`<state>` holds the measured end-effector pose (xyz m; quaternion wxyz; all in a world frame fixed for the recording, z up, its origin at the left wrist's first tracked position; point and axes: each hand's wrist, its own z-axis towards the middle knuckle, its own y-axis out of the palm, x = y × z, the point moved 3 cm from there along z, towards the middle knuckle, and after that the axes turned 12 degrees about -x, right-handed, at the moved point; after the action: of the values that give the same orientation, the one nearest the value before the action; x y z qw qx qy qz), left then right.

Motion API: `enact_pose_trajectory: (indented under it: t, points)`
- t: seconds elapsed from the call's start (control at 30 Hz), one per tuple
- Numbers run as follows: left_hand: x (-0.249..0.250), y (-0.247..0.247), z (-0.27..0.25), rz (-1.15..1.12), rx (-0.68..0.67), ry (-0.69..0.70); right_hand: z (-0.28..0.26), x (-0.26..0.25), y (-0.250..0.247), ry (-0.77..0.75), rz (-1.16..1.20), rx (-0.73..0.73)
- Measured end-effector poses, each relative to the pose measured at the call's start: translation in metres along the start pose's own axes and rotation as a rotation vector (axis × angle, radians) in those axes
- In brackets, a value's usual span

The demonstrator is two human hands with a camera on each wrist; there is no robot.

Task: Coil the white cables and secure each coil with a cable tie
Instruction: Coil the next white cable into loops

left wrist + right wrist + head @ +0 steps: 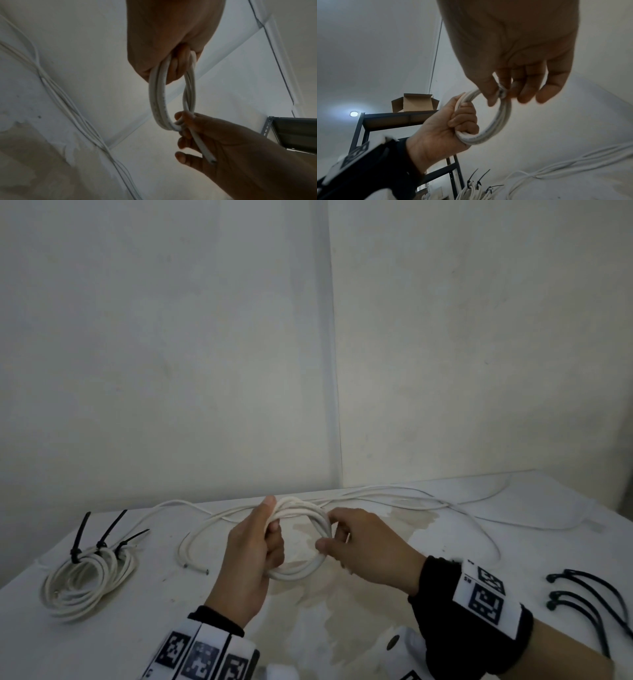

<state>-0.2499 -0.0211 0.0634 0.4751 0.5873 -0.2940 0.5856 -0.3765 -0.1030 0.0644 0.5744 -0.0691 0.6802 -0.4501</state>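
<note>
**White coil held in both hands above the bench**

The coil point(301, 539) is a small ring of several turns of white cable, held upright just above the middle of the bench point(342, 628). The left hand point(253, 549) has its fingers curled round the ring's left side. The right hand point(363, 542) pinches the right side, with the cut cable end point(211, 161) lying across its palm.

Loose white cables point(394, 498) trail along the far edge toward the right corner. Three tied coils point(89, 577), each with a black tie standing up, lie near the left edge. Spare black cable ties point(582, 597) lie at the right edge. The near middle of the bench, under the hands, carries only a stain.
</note>
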Motion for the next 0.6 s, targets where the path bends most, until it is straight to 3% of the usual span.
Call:
enact_pose_trajectory:
  t: [0.1, 0.27, 0.5, 0.6]
  points:
    - [0.002, -0.004, 0.002, 0.101, 0.0, 0.016, 0.002, 0.002, -0.001, -0.074, 0.03, 0.031]
    - [-0.009, -0.011, 0.004, 0.358, -0.004, 0.1, 0.002, -0.001, -0.002, -0.109, 0.358, 0.017]
    - [-0.015, -0.017, 0.001, 0.758, -0.011, 0.211, 0.002, 0.002, -0.004, -0.066, 0.382, 0.062]
    - [-0.019, -0.022, 0.003, 0.783, -0.076, 0.145, 0.001, 0.003, -0.005, -0.04, 0.366, 0.055]
